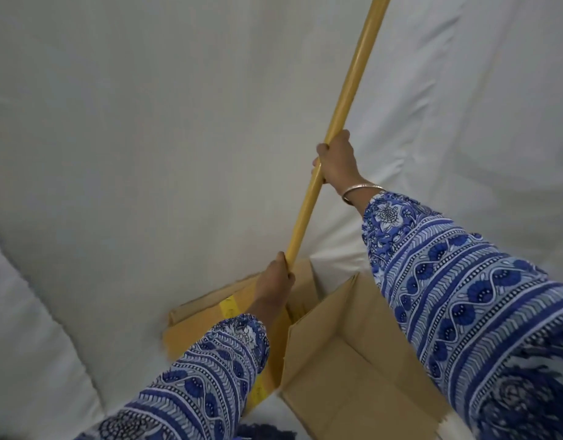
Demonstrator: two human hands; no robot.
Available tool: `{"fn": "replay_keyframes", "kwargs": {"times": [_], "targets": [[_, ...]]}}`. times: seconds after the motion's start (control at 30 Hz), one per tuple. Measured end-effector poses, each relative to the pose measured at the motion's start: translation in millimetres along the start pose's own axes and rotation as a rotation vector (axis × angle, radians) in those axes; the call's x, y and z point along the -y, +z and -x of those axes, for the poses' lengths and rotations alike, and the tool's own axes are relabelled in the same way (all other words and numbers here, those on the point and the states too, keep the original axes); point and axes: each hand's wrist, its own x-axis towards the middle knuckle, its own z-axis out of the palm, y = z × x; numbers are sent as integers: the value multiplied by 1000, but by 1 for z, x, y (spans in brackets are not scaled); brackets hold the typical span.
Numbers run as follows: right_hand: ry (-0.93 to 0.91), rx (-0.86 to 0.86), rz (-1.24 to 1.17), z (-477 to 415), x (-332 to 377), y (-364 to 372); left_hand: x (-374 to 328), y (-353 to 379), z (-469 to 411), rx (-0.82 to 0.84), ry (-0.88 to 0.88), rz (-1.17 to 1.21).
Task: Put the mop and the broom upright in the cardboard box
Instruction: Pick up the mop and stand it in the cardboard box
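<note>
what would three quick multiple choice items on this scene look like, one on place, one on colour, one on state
1. Where is the left hand on the pole?
A. above the right hand
B. below the right hand
C. off the pole

2. What colour is the pole?
A. yellow
B. red
C. black

3. What state is the box in?
A. taped shut
B. crushed flat
C. open, flaps up

Key:
1. B, the left hand grips low, just over the box, and the right hand grips higher up.
2. A, the whole visible shaft is yellow.
3. C, the flaps stand apart and the bare inside shows.
</note>
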Motion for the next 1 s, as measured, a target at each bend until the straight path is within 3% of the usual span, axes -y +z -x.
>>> {"fn": "replay_keyframes", "kwargs": {"times": [0.3,0.57,1.0], "targets": [[-131,119,145,-116,-57,-24,-55,93,-112,-53,-89,166],[-198,336,184,-204,-141,-42,-87,183,-192,-122,-298,214],[-240,577,184,-240,-256,-20,-72,271,-256,-64,-672,354]]}}
